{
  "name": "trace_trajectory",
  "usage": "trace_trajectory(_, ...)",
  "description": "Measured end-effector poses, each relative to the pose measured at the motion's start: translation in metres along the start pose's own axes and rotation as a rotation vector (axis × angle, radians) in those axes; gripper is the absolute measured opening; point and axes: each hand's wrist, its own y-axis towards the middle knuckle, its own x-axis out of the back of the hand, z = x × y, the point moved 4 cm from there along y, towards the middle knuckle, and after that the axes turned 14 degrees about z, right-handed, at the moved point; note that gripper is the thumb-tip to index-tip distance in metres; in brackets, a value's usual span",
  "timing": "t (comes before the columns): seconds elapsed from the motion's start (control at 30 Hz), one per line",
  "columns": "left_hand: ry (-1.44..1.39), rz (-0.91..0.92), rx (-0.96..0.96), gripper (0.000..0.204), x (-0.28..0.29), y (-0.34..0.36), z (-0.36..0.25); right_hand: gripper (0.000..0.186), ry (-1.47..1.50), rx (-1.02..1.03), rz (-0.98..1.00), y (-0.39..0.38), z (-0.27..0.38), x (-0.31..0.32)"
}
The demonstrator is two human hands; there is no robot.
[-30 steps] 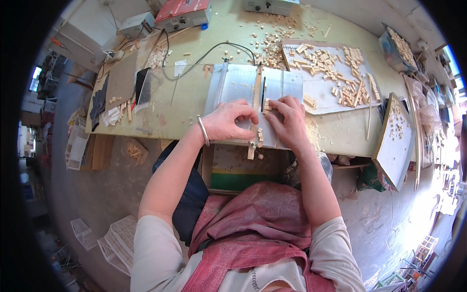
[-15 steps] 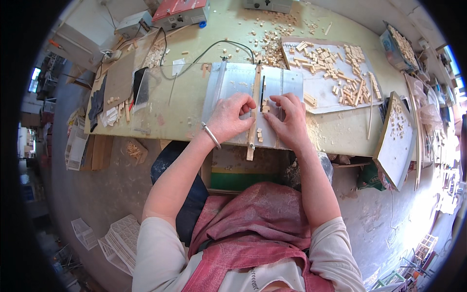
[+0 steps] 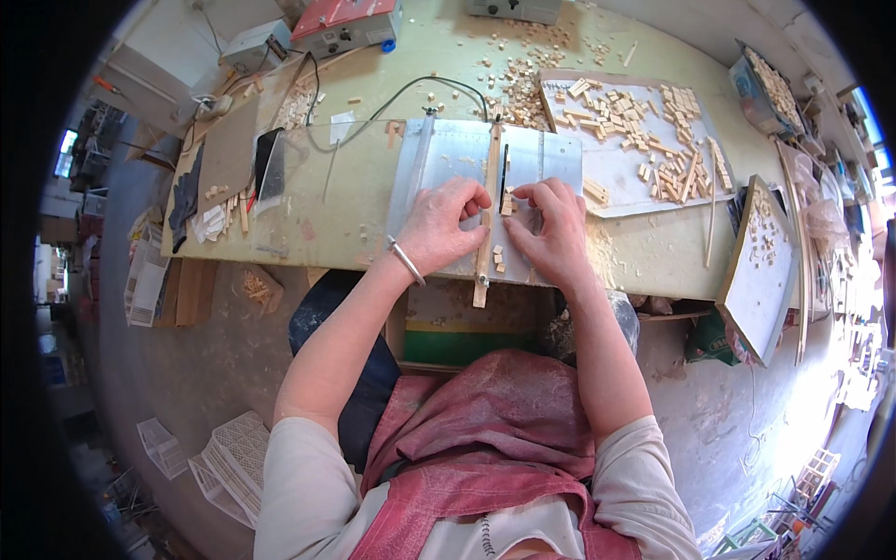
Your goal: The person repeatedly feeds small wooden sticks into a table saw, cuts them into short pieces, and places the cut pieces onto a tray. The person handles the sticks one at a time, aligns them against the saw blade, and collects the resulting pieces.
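A metal work plate [image 3: 535,149] lies at the table's front edge, with a long wooden strip [image 3: 494,159] across it and a dark narrow slot or blade [image 3: 506,168] right of the strip. My left hand [image 3: 448,219] rests at the strip's left side, fingers bent, thumb apart from them, tips at the strip. Over on the right, my right hand [image 3: 551,224] has thumb and forefinger apart beside small wooden blocks [image 3: 507,203] standing against the strip. A few more cut blocks [image 3: 499,259] lie nearer me on the plate. Nothing shows gripped in either hand.
A board [image 3: 616,201] heaped with wooden pieces lies at the right, with loose blocks [image 3: 523,89] behind the plate. A tilted tray [image 3: 761,271] hangs over the right edge. At the left are a clear sheet [image 3: 317,187], a dark glove [image 3: 185,201] and a black cable [image 3: 401,105].
My right thumb and forefinger have shifted very slightly left toward the strip. My left hand stays where it was.
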Motion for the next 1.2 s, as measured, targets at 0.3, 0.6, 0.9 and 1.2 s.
trace_trajectory(0.3,0.013,0.015,0.002,0.029,-0.002,-0.001,0.004,0.029,-0.013,0.03,0.016,0.0,0.003,-0.002)
trace_trajectory(0.6,0.075,-0.005,-0.024,0.037,-0.005,-0.003,0.001,0.029,0.069,0.077,0.013,-0.012,0.014,0.001)
trace_trajectory(0.9,0.096,-0.01,-0.046,0.035,-0.006,0.001,-0.004,0.023,0.046,0.039,0.044,-0.012,0.011,0.0)
trace_trajectory(1.2,0.098,-0.004,-0.045,0.033,-0.006,0.002,-0.005,0.026,0.053,0.033,0.061,-0.012,0.011,-0.001)
